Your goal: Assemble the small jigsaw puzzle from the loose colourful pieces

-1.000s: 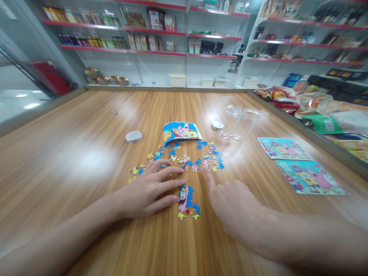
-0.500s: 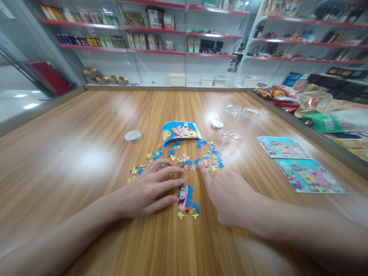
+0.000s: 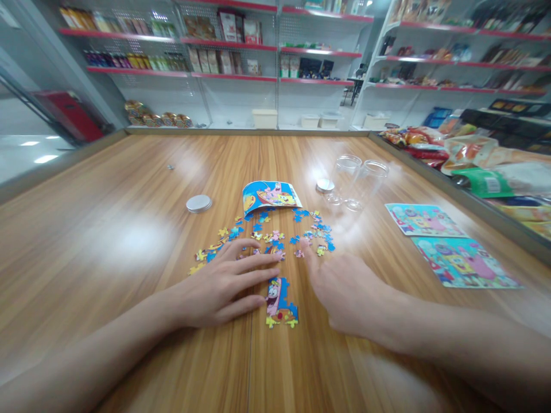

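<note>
My left hand (image 3: 228, 282) lies palm down with its fingers spread, holding nothing. Its fingertips rest beside a joined section of jigsaw puzzle (image 3: 283, 304) that shows a pink cartoon figure on blue. My right hand (image 3: 344, 287) has its index finger stretched forward, the fingertip on or beside loose puzzle pieces (image 3: 321, 229); its other fingers are curled under and partly hidden. More loose pieces (image 3: 222, 232) spread in an arc beyond my left hand, some covered by it. Behind them stands a curved picture sheet (image 3: 271, 196) with matching cartoon figures.
Two clear jars (image 3: 348, 172) stand at the back right, near a silver lid (image 3: 325, 185). Another round lid (image 3: 198, 203) lies to the left. Two cartoon picture cards (image 3: 467, 263) lie at the right. Packaged goods (image 3: 486, 180) line the table's right edge.
My right index finger has shifted slightly right and away among the loose pieces, and a few pieces near it have moved apart. My left fingers moved a little; the joined section stays put.
</note>
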